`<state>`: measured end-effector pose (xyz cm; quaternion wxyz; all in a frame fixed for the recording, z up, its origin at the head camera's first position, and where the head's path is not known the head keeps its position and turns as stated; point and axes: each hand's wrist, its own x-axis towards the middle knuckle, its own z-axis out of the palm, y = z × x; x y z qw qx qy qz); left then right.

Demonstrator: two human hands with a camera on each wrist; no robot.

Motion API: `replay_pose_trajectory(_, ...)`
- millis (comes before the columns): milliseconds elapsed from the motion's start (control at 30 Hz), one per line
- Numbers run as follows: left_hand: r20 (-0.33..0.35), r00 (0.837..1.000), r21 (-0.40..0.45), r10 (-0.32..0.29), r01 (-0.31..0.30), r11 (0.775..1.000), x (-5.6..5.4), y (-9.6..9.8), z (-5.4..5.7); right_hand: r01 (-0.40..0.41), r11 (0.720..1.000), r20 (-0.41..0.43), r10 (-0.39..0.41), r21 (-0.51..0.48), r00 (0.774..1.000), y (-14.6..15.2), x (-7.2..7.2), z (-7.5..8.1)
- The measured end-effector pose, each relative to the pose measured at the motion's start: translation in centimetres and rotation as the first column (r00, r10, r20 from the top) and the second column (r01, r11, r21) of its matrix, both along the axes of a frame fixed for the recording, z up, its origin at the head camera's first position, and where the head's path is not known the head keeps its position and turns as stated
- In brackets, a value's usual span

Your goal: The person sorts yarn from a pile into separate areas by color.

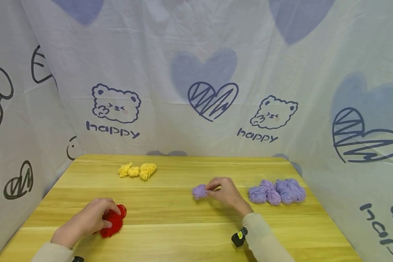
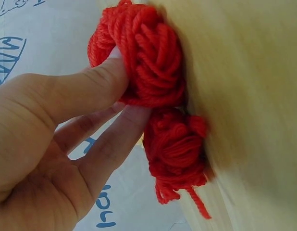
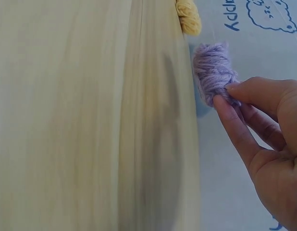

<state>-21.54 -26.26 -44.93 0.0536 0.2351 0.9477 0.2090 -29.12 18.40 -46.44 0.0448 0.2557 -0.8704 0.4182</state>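
At the left front, my left hand [image 1: 90, 220] holds a red yarn bundle [image 2: 153, 57] between thumb and fingers. A smaller red yarn bundle [image 2: 175, 144] with loose strand ends lies against it on the table. In the head view the hand partly covers this red yarn [image 1: 114, 222]. Nearer the middle, my right hand [image 1: 226, 193] pinches a small purple yarn bundle [image 3: 216, 70] by one end with thumb and fingertips. That bundle appears raised off the wood, and a shadow falls on the table in the right wrist view.
Several purple yarn bundles [image 1: 273, 191] sit in a row at the table's right side. Yellow yarn bundles [image 1: 137, 171] lie in a row toward the back left. A printed white cloth [image 1: 163, 127] hangs behind and beside the wooden table [image 1: 170, 236].
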Motion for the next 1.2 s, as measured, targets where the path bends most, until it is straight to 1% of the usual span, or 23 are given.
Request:
replay_pose_trajectory(67, 0.002, 1.0, 0.001, 0.0, 0.0, 1.0, 0.0, 0.0, 0.0, 0.006, 1.0, -0.006, -0.006, 0.001, 1.0, 0.7, 0.0, 0.0)
replay_pose_trajectory(367, -0.002, 1.0, 0.002, -0.001, 0.001, 1.0, 0.1, 0.0, 0.0, 0.084, 0.996, -0.022, -0.083, 0.027, 0.996, 3.6, 0.0, -0.4)
replay_pose_trajectory(633, 0.004, 1.0, 0.009, -0.001, 0.001, 1.0, 0.2, 0.1, 0.0, 0.099, 0.995, -0.028, -0.098, 0.018, 0.995, 5.6, 0.2, -0.7)
replay_pose_trajectory(833, 0.009, 1.0, 0.008, 0.011, -0.011, 1.0, 0.2, 0.1, 0.0, 0.131, 0.991, -0.012, -0.13, 0.034, 0.991, 7.0, 0.5, -0.8)
replay_pose_trajectory(1000, 0.011, 1.0, 0.007, 0.019, -0.019, 1.0, 0.2, 0.1, 0.0, 0.137, 0.99, -0.012, -0.137, 0.039, 0.991, 8.2, 0.7, -0.9)
replay_pose_trajectory(1200, 0.009, 1.0, 0.014, 0.011, -0.012, 1.0, 0.2, 0.1, 0.0, 0.146, 0.988, -0.011, -0.146, 0.038, 0.989, 9.5, 0.9, -1.3)
